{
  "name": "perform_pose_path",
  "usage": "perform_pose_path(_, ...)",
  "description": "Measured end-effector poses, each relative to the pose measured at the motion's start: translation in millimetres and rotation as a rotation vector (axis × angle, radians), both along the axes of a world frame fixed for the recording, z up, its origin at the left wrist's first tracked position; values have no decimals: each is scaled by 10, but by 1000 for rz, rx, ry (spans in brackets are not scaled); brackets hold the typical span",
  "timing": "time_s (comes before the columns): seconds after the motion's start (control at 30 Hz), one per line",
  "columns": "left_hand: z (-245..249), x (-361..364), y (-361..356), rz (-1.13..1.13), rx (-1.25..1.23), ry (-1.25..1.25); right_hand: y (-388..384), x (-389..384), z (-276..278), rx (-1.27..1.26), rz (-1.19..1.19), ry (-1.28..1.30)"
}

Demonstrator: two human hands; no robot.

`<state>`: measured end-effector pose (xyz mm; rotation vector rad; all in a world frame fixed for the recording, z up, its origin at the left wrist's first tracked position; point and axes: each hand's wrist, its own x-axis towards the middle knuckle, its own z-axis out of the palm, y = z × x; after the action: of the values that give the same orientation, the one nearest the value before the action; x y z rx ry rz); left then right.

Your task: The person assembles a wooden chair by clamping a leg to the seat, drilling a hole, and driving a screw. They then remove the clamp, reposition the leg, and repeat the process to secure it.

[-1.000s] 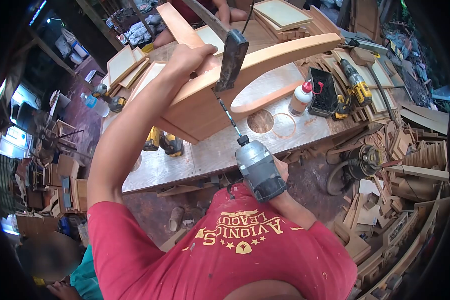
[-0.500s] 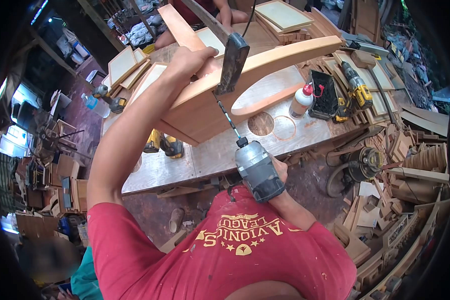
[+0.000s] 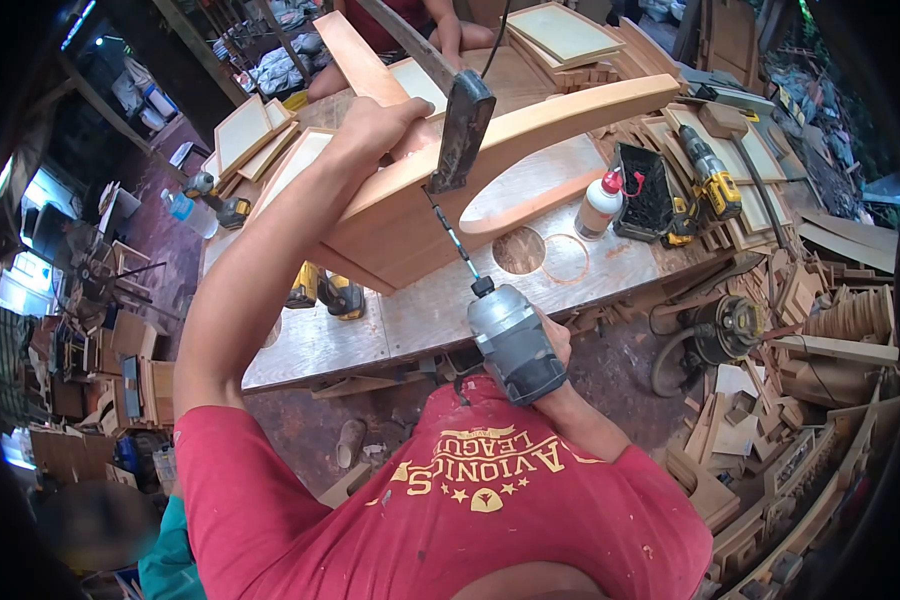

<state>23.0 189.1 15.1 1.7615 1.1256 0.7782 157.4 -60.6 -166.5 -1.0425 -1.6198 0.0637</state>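
Note:
My right hand [image 3: 555, 345] is wrapped round the handle of a cordless drill driver [image 3: 515, 340] with a grey and black body. Its long bit [image 3: 455, 235] points up at the lower edge of a wooden frame [image 3: 390, 240], by the black jaw of a bar clamp [image 3: 465, 130]. The tip is too small to tell whether it is inside the wood. My left hand [image 3: 382, 132] grips the upper part of the frame, left of the clamp, where a wooden slat [image 3: 355, 60] meets it. The fingers on the far side are partly hidden. A curved rail [image 3: 570, 120] runs off to the right.
On the workbench [image 3: 420, 320] stand a glue bottle [image 3: 600, 205], a black tray of screws [image 3: 645, 190] and a yellow drill [image 3: 710, 175]. Another drill [image 3: 340, 295] lies under the frame. Across the bench sits another person [image 3: 448, 35]. Wood offcuts [image 3: 740, 430] pile up at right.

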Motion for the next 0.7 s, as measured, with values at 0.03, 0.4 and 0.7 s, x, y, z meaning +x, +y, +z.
perform_pose_path(0.03,4,-7,-2,1,1,-2,-14,10,-2,-19,1,-39)
perform_pose_path(0.4,-3,-17,-59,-1,4,-9,-105,-51,-118,-125,-48,71)
perform_pose_path(0.7,-2,-20,-55,13,5,-3,-63,-49,-23,21,-4,-37)
